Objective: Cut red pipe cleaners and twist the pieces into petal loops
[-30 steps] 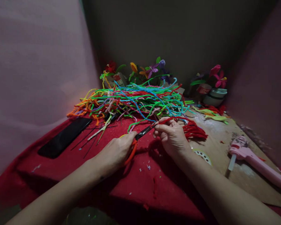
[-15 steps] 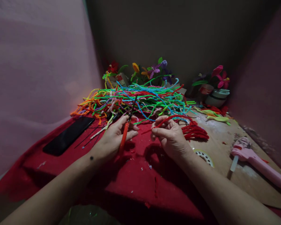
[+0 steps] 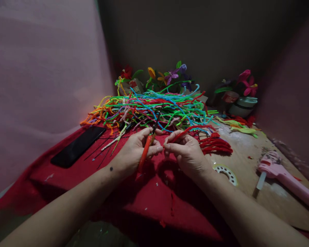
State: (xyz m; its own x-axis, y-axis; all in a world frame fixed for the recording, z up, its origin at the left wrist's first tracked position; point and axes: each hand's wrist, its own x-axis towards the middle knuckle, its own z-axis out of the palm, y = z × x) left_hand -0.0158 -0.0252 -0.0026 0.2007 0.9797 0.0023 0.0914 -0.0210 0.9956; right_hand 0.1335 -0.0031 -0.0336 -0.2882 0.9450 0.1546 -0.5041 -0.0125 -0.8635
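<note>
My left hand [image 3: 144, 145] is closed around a pair of orange-handled pliers [image 3: 146, 151], whose long thin dark nose points up and away. Between the fingertips of my right hand [image 3: 185, 151] is a red pipe cleaner [image 3: 193, 128], its length arching back over the hand to the right. The fingertips of both hands nearly meet above the red cloth [image 3: 154, 209]; whether they touch, I cannot tell. Just right of my right hand lies a bundle of folded red pipe cleaners [image 3: 217, 144]. The pipe cleaner's near tip is hidden by the fingers.
A big heap of coloured pipe cleaners [image 3: 154, 106] lies behind the hands. At left is a black phone [image 3: 78, 146]. On the board [image 3: 275, 206] at right are a pink glue gun [image 3: 280, 171] and a white ring-shaped spool [image 3: 226, 174]. Pipe-cleaner flowers [image 3: 172, 76] stand behind.
My left hand has moved right with the pliers, closing the gap to my right hand. My right hand still pinches the red pipe cleaner. The whole view has shifted slightly.
</note>
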